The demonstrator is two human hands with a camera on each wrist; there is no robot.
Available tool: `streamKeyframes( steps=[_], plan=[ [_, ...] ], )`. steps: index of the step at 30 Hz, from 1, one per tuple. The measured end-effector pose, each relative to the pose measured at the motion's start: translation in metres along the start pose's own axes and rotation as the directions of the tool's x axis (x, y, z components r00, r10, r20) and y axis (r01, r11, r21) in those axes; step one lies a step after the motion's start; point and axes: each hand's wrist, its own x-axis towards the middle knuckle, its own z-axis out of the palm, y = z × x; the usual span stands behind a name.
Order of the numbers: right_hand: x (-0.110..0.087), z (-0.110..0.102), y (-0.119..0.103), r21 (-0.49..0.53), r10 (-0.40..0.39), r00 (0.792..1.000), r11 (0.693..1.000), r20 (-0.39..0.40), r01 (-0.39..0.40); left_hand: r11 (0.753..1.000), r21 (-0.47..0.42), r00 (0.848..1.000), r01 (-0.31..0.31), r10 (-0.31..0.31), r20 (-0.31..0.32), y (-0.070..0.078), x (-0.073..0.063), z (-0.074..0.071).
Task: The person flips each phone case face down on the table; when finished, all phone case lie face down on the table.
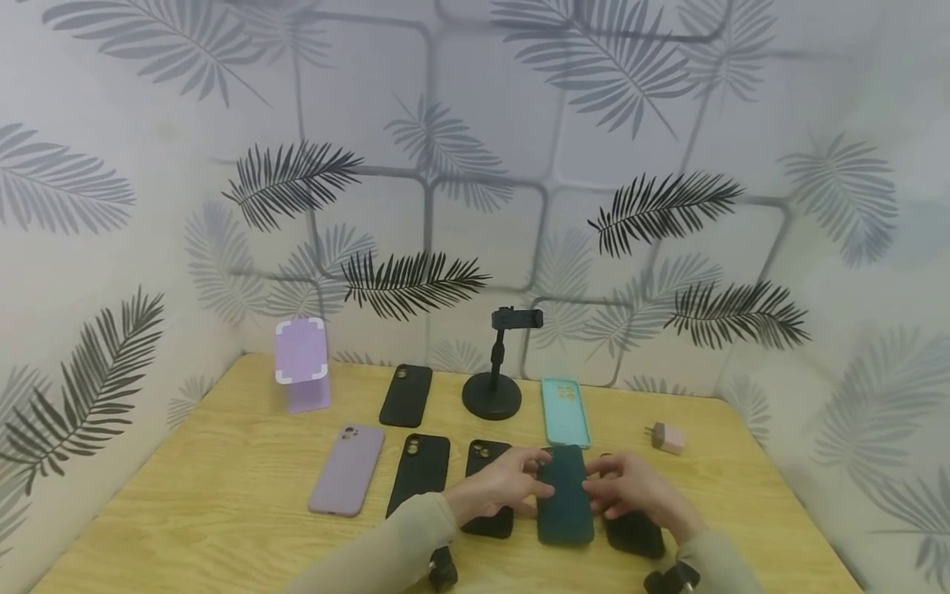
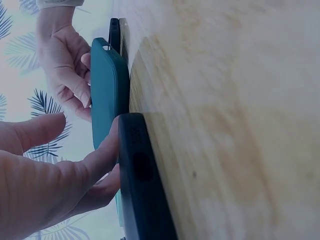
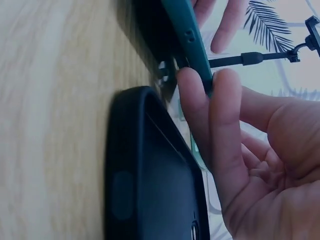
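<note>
A teal phone case [image 1: 566, 495] is between my two hands, lying lengthwise in the head view. My left hand [image 1: 512, 478] reaches its left edge; in the left wrist view the thumb [image 2: 47, 130] is raised apart from the fingers, which extend toward the case edge. My right hand [image 1: 631, 487] pinches the right edge between its fingers, as the right wrist view shows. Under the left hand lies a black phone case [image 1: 490, 525]. Another black case [image 1: 635, 535] sits beneath the right hand, its hollow inside visible in the right wrist view.
Farther left lie two black cases [image 1: 421, 470] [image 1: 406, 396] and a lilac case [image 1: 347, 470]. Along the back stand a lilac phone stand [image 1: 303, 351] and a black stand [image 1: 493, 398], with a light-blue case [image 1: 566, 412] nearby. A pink charger plug [image 1: 670, 438] lies right.
</note>
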Motion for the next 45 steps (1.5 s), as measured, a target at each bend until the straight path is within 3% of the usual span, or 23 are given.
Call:
streamKeyframes(
  steps=[12,22,30,34,39,45],
  plan=[
    [0.001,0.011,-0.003,-0.114,0.042,0.993,0.992,-0.108,-0.055,1.000,0.000,1.000,-0.006,0.006,-0.002,-0.002,0.000,-0.005],
    [0.004,0.012,-0.002,-0.204,0.009,0.993,0.978,-0.117,-0.033,1.000,0.007,1.000,-0.011,0.011,0.007,-0.003,-0.001,-0.007],
    [0.006,0.005,-0.002,-0.119,0.022,0.996,0.992,-0.088,-0.033,0.998,0.070,1.000,-0.002,0.004,-0.028,0.001,-0.002,-0.011],
    [0.009,0.002,-0.001,-0.049,-0.016,0.998,0.999,-0.055,0.014,0.998,0.063,0.997,-0.024,0.028,-0.075,0.002,0.000,-0.012],
    [0.015,-0.004,0.006,0.047,-0.074,0.997,0.996,-0.012,0.074,0.999,0.021,0.990,-0.050,0.053,-0.129,0.002,0.008,-0.010],
    [0.022,-0.011,0.009,0.109,-0.094,0.995,0.989,-0.039,0.098,0.996,0.016,0.981,-0.092,0.094,-0.168,0.005,0.022,-0.010]
  ],
)
